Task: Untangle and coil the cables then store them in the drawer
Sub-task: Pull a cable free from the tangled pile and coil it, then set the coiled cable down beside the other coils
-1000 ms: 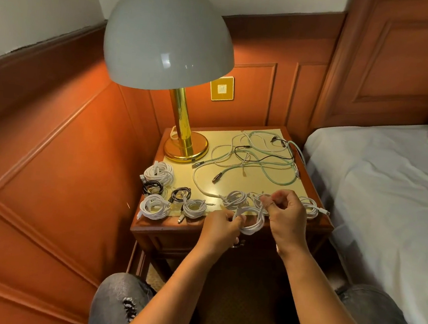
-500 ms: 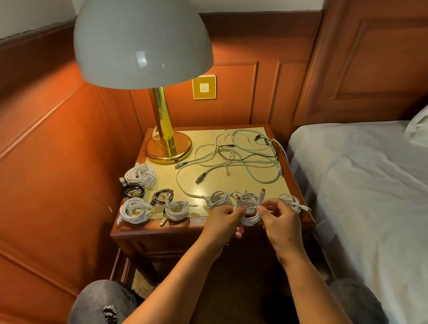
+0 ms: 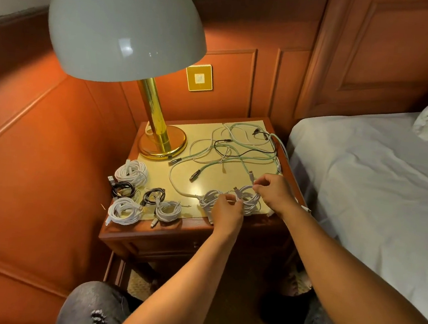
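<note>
Cables lie on a wooden nightstand (image 3: 190, 235): a loose tangle (image 3: 237, 151) at the back, white coil (image 3: 249, 200) near the front edge, pinched by left hand (image 3: 226, 212) and right hand (image 3: 274, 193). Brass lamp (image 3: 157, 140) beside; white bed (image 3: 375, 190) rightward; orange panelled walls; no legible writing

Loose green, white and black cables (image 3: 237, 148) lie tangled at the table's 1 o'clock corner. Five neat coils (image 3: 136, 193), white and black, sit at 8 o'clock. Two more white coils (image 3: 248, 200) sit at 5 o'clock.
</note>
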The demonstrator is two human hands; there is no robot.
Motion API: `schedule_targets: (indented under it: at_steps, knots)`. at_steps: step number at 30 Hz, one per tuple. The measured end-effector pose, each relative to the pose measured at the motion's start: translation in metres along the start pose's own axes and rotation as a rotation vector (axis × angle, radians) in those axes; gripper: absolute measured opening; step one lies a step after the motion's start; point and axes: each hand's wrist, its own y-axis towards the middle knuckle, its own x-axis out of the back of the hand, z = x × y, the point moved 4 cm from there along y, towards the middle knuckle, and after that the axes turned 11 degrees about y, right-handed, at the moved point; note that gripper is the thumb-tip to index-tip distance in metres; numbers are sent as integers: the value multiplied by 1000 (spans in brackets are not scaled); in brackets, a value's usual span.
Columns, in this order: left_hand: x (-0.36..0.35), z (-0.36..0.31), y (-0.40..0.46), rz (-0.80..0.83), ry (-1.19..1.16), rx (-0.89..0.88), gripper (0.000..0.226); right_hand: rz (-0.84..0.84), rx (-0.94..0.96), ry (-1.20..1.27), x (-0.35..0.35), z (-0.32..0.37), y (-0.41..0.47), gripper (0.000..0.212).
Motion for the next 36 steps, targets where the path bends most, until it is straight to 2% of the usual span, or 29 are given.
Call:
schedule_targets:
  at_steps: [4,8,11,17,22,32,36]
  knots:
    - [-4,2,2,-53,73,-54,14,20,-25,52,-3,-6,5,7]
    - [-11,10,-2,-55,30,-31,31,24,-40,125,-4,-8,4,14]
    - [-13,13,-6,-6,-95,17,37,27,-49,157,-5,-9,3,16]
    - [-13,9,-9,11,-174,23,44,17,-61,192,-11,-10,0,5]
    - [-11,3,-7,29,-210,6,47,-36,-40,186,-13,-9,-2,6]
    - [-7,4,-20,74,-105,-55,53,-83,-64,157,-8,-8,-9,24]
    - [5,3,-24,58,-74,-57,48,-106,-77,131,-1,-2,-18,23]
